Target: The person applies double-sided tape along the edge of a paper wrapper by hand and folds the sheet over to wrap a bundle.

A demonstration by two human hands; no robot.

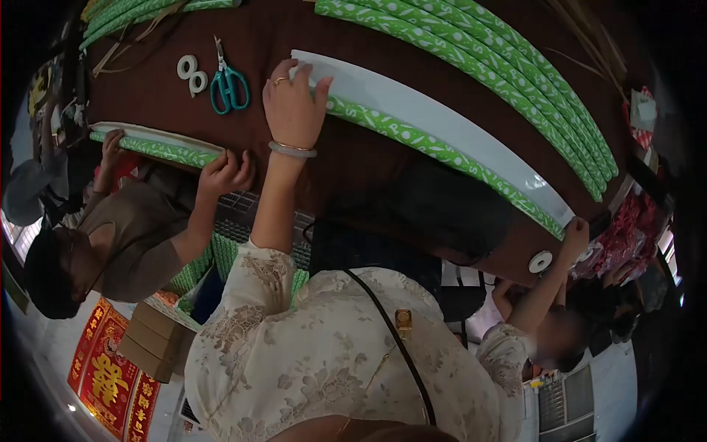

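Observation:
A long sheet lies before me, partly rolled, its plain white side (412, 96) up and its green printed roll (412, 134) along the near edge. Over the left end my left hand (294, 110) is bent, fingertips on the white side and thumb close to the roll, covering that end. A ring and a bracelet are on this hand and wrist. My right hand (577, 237) is closed around the roll's right end; its fingers are partly hidden. Beside my left hand lie teal-handled scissors (230, 90) and two small white tape rolls (193, 75).
Several finished green rolls (486, 70) lie along the far side of the brown table (250, 37), and more rolls (140, 16) at the far left. A co-worker (140, 236) at left handles a similar roll (158, 147). Another tape roll (540, 261) sits near my right hand.

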